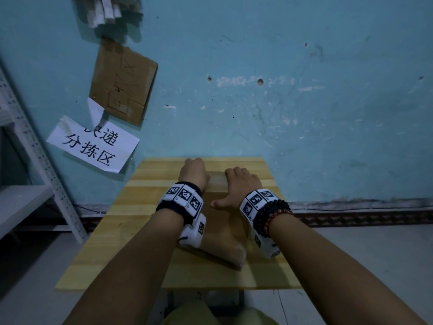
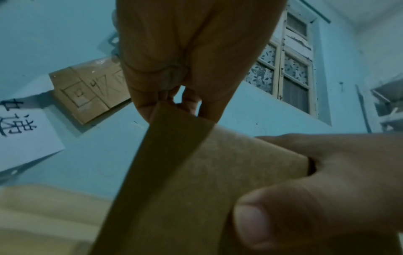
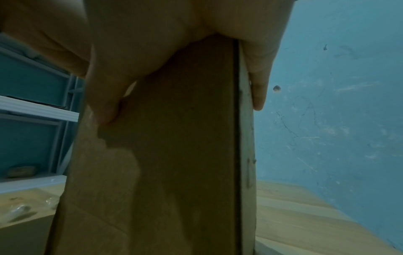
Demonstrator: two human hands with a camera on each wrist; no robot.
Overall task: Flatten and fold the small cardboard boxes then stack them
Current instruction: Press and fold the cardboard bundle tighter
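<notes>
Near the bottom of the head view, both my forearms reach forward over the wooden table (image 1: 112, 233), each wrist wrapped in a band of black-and-white marker tiles; a string of dark and reddish beads (image 1: 274, 215) sits behind the band on the right one. Between my arms, at the centre of the frame, lies the cardboard box (image 1: 220, 233), a closed brown carton resting on the tabletop with its near corner pointing toward the lower middle.

My left hand (image 1: 193, 173) grips the far left edge of the box: in the left wrist view my fingers (image 2: 152, 103) curl over the top of a narrow cardboard panel and pinch it. My right hand (image 1: 239, 184) lies on top of the box with the thumb spread out toward the left of the frame; in the right wrist view its palm presses on the cardboard and the fingers (image 3: 258, 82) run straight down along the far side edge, so this hand lies flat rather than clenched.

Beyond the table, a scuffed teal wall (image 1: 304, 102) fills the upper frame. At upper left a cardboard sheet (image 1: 124, 80) with hand-drawn marks hangs on it, and below that a white paper sign (image 1: 93, 145) with black printed characters. A pale metal shelf (image 1: 30, 146) stands at the left edge.
</notes>
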